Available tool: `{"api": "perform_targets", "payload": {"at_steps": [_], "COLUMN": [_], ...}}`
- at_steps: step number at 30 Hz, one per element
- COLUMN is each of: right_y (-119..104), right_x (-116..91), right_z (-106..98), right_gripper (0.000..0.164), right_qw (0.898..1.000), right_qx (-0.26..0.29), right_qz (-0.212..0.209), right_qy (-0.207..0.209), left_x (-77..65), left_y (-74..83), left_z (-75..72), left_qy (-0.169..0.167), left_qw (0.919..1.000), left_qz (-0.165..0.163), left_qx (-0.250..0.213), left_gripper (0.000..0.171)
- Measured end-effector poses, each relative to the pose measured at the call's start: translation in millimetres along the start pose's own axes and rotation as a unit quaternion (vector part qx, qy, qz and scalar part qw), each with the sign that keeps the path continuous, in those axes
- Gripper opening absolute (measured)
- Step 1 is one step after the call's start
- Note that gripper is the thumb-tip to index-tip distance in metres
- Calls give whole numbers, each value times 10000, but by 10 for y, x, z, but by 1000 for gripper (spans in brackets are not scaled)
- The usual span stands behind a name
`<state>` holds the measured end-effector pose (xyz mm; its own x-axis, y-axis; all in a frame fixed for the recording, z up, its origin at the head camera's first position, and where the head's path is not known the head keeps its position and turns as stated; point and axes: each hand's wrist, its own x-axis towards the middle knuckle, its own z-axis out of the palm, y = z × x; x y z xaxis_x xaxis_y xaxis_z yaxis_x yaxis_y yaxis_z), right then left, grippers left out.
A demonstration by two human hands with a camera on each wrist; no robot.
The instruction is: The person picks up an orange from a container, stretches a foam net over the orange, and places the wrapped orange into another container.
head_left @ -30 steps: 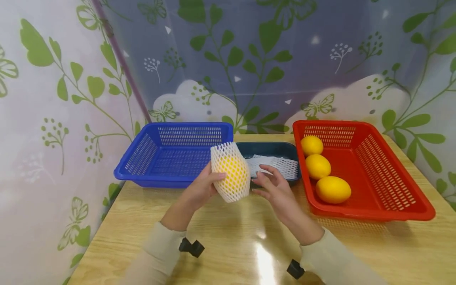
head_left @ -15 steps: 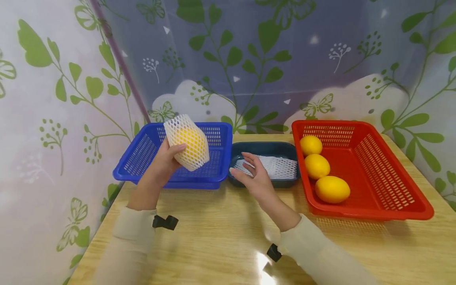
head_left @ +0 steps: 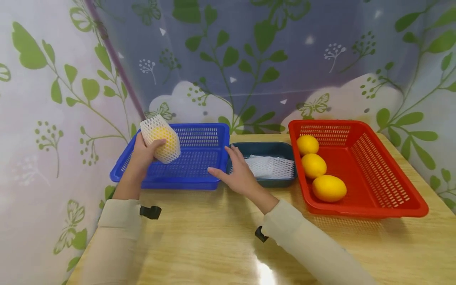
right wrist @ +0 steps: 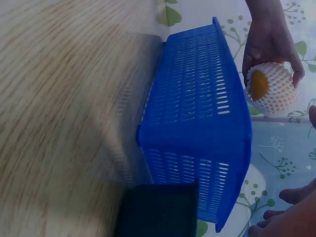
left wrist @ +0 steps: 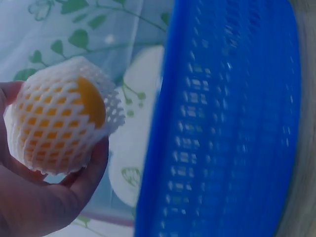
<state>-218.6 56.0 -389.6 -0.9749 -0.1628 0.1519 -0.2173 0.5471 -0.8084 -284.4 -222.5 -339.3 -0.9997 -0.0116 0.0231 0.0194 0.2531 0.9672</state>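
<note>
My left hand (head_left: 141, 155) grips a yellow oval fruit (head_left: 162, 142) wrapped in a white foam net, held above the left part of the blue basket (head_left: 185, 181). In the left wrist view, bare yellow skin shows through the open end of the foam net (left wrist: 49, 118). My right hand (head_left: 242, 174) holds nothing. Its fingers are spread and relaxed near the blue basket's right rim, overlapping the dark green tray (head_left: 265, 183) in the head view. Several flattened white foam nets (head_left: 272, 167) lie in that tray.
On the right, a red basket (head_left: 370, 174) holds three bare yellow fruits (head_left: 329, 188) along its left side. The tray stands between the two baskets on a wooden table (head_left: 213, 237). A leaf-patterned curtain (head_left: 246, 79) closes off the back and left.
My left hand has carried the wrapped fruit from the middle leftward over the blue basket. My right hand has come away from the fruit and shifted left toward the basket's right rim.
</note>
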Motion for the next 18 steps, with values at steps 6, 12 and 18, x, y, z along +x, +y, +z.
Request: {"api": "perform_targets", "payload": {"at_steps": [6,12,18], "right_y": [78,119,141], "right_x": [96,215,267], "right_z": [131,231,211], "right_gripper": [98,106,110], "right_qw": [9967,9838,9737], "right_qx": [-769,-1721,-2164], "right_qz": [-230,-450,-383], "right_qy": [-98,-210,-594], "left_x": [148,239,339], "left_y": [-182,-280,-397], "left_z": [-99,-175,-175], "left_qy": [614,887,599], "left_qw": [9915,9510,9151], "left_qz": [-93,-299,-587], "left_qx": [1140,2946,3943], "left_gripper": [88,93,98]}}
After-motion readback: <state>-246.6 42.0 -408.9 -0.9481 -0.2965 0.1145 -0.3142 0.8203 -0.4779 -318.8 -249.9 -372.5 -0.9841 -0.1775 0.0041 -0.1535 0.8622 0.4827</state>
